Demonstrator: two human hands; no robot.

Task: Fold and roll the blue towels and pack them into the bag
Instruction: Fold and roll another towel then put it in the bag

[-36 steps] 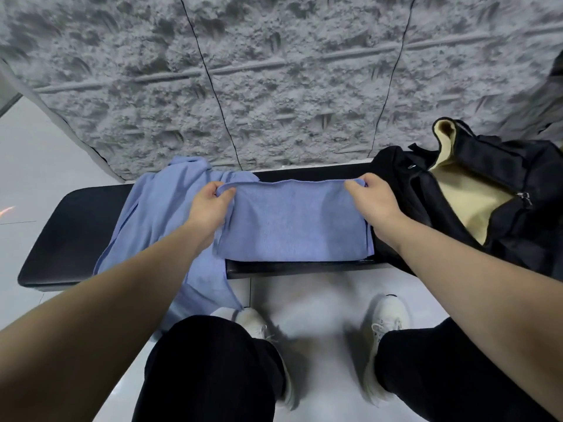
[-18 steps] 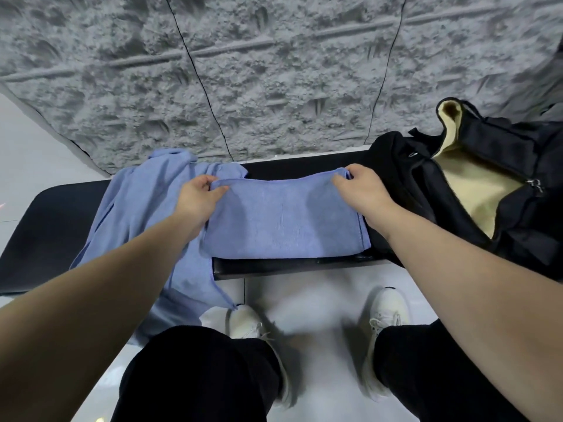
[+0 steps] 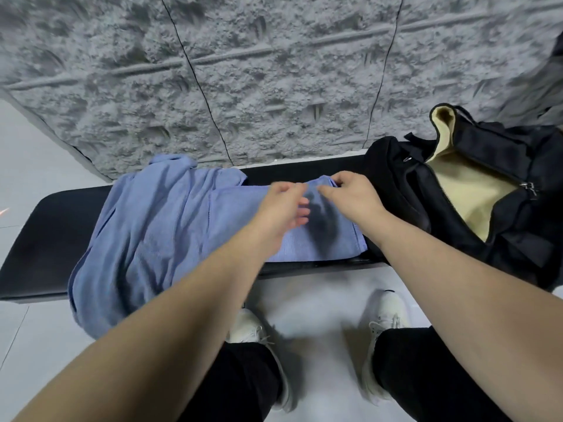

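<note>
A folded blue towel point(image 3: 307, 239) lies flat on the black bench point(image 3: 54, 226) in front of me. My right hand point(image 3: 353, 199) pinches the towel's far right corner, which is slightly raised. Just left of it, my left hand point(image 3: 283, 208) is over the middle of the towel with loosely spread fingers, blurred by motion; its shadow falls on the cloth. A second blue towel point(image 3: 143, 236) lies crumpled on the left part of the bench and hangs over the front edge. The black bag point(image 3: 405, 190) stands unzipped at the right end, showing its tan lining.
A rough grey stone wall point(image 3: 274, 71) rises right behind the bench. Pale floor tiles point(image 3: 323, 303) lie below, with my white shoes and black trouser legs at the bottom. The bag's rim touches the towel's right edge.
My left hand let go of the towel's far left corner and swung right to the middle, close to my right hand. The right hand stayed at the far right corner.
</note>
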